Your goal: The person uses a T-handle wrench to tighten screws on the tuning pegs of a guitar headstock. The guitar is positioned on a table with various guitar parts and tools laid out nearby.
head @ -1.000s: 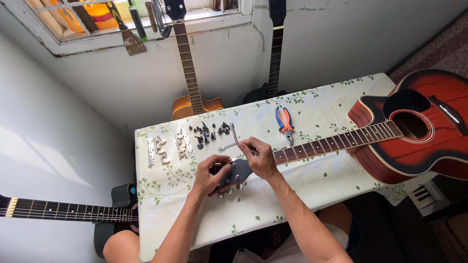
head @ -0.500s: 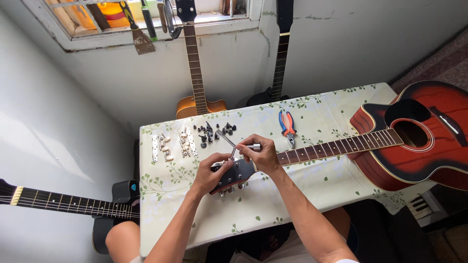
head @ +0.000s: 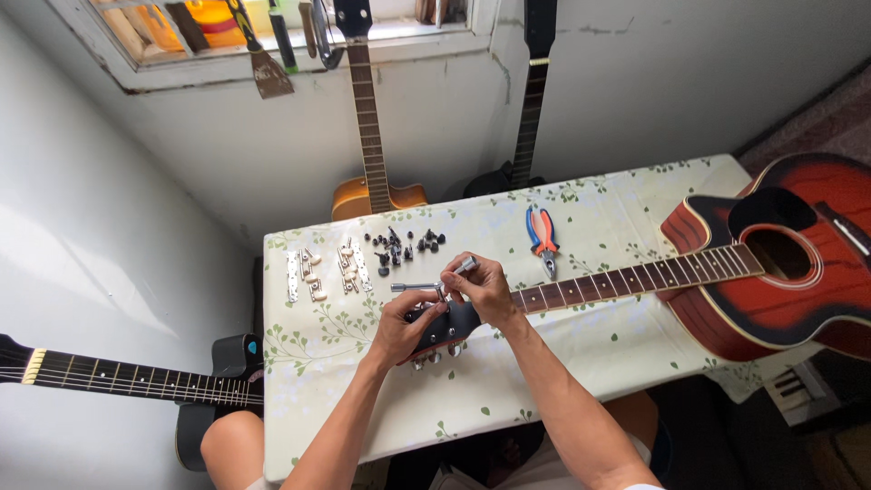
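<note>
A red-and-black acoustic guitar (head: 771,272) lies across the table, neck (head: 626,281) pointing left, its dark headstock (head: 445,331) in front of me. My left hand (head: 399,331) grips the headstock from the left side. Just above it, my right hand (head: 476,286) pinches a small silver L-shaped wrench (head: 426,287) over the headstock's top face. Small white tuner knobs (head: 434,358) stick out of the headstock's near edge.
On the leaf-patterned tablecloth (head: 363,390) lie silver tuner strips (head: 327,270), several small black parts (head: 399,245) and blue-and-orange pliers (head: 543,234). Two guitars (head: 367,136) lean on the far wall. Another guitar neck (head: 118,381) juts in from the left by my knee.
The view has tilted slightly. My right hand has turned the wrench, so that its long arm points left rather than up and back. My left hand stays on the headstock.
</note>
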